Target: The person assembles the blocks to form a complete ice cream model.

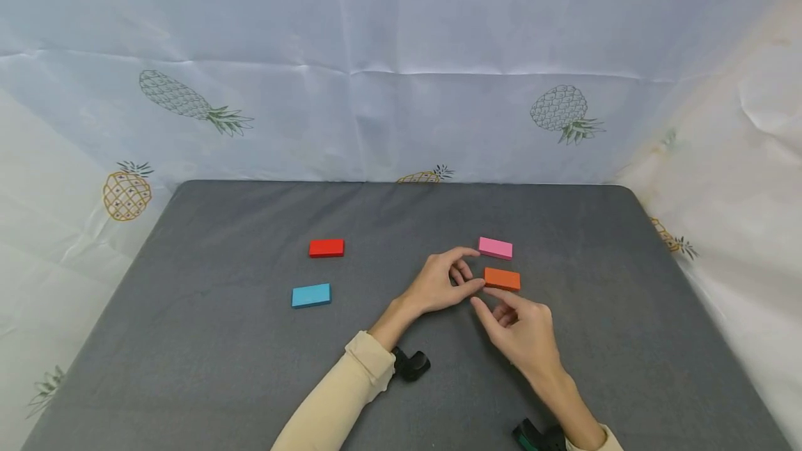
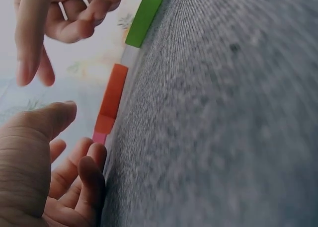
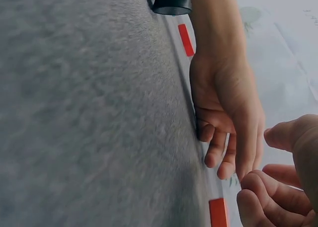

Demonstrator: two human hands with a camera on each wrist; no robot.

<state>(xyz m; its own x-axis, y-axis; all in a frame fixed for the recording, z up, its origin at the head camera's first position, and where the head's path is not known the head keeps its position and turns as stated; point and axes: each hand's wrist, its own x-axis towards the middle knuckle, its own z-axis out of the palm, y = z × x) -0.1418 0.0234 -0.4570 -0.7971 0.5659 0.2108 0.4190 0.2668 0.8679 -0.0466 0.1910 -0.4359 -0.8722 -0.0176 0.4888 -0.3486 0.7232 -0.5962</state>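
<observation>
My left hand (image 1: 443, 282) hovers beside an orange block (image 1: 502, 278) and a pink block (image 1: 496, 248), its fingers loosely bent with nothing between them. In the head view its index fingertip overlaps the pink block's left end; I cannot tell whether they touch. Nearer to me, my right hand (image 1: 525, 335) holds nothing, thumb and index finger apart. Its index fingertip comes close to the left thumb. A green block (image 2: 147, 17) shows in the left wrist view, but the right hand appears to hide it in the head view.
On the left of the grey table (image 1: 207, 367) lie a red block (image 1: 326, 248) and a blue block (image 1: 311, 295). A pineapple-print cloth (image 1: 376, 117) hangs behind the table and at both sides. Black wrist cameras (image 1: 411, 365) ride close above the tabletop.
</observation>
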